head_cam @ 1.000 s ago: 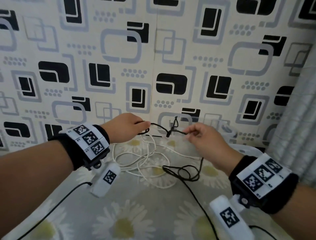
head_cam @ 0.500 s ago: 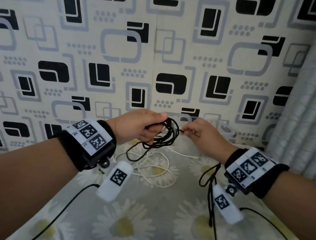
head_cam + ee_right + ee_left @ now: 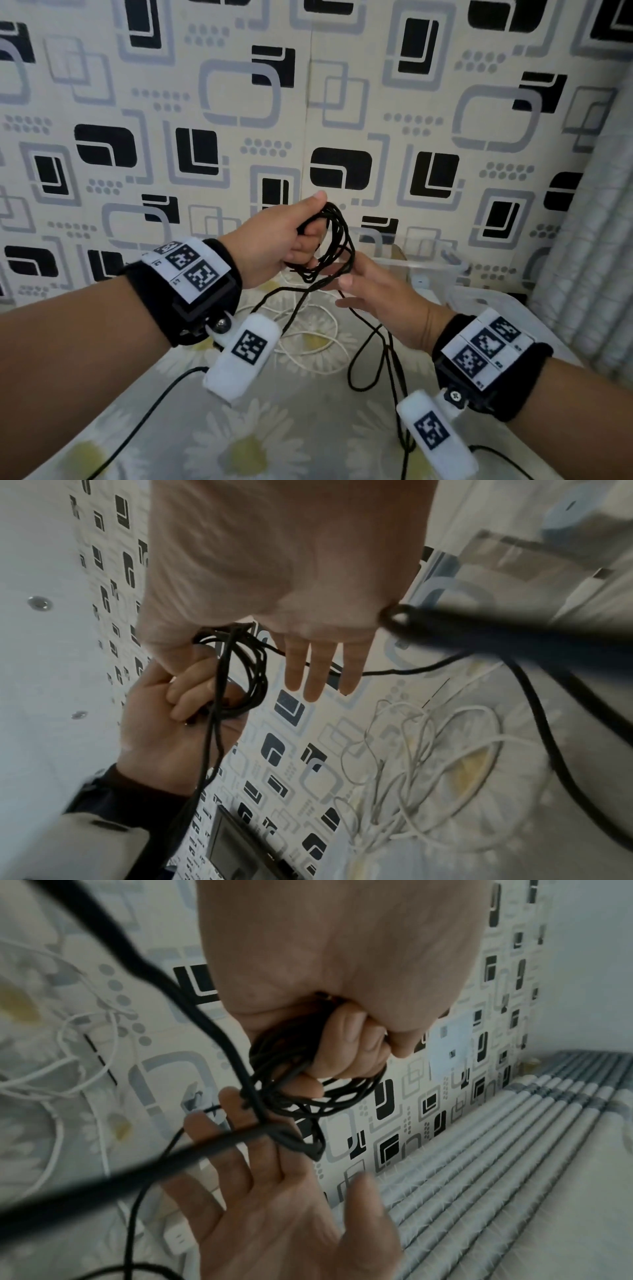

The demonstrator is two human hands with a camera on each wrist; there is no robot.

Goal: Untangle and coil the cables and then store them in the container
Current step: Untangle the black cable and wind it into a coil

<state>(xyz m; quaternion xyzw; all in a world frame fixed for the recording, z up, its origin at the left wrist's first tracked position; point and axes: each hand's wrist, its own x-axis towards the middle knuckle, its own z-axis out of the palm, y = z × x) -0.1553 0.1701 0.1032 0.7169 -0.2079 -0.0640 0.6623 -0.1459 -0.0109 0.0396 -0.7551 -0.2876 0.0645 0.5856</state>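
My left hand (image 3: 294, 240) is raised and grips a coil of black cable (image 3: 334, 246) in its curled fingers. The coil (image 3: 308, 1080) hangs below the fist in the left wrist view. From the coil a loose black strand (image 3: 373, 342) drops to the bed. My right hand (image 3: 376, 294) is just under the coil with its fingers (image 3: 318, 669) straight, and the strand runs across them. A tangled white cable (image 3: 308, 332) lies on the bed below both hands. The clear plastic container (image 3: 428, 267) stands at the back right by the wall.
The bed has a grey daisy-print sheet (image 3: 260, 445). A patterned wall (image 3: 239, 102) rises close behind the hands. A pale ribbed curtain (image 3: 596, 240) hangs at the right. Black leads from the wrist cameras (image 3: 144, 421) trail over the sheet.
My left hand has gathered the black cable into a coil and lifted it. My right hand has let go of its pinch on the cable, opened, and moved under the coil.
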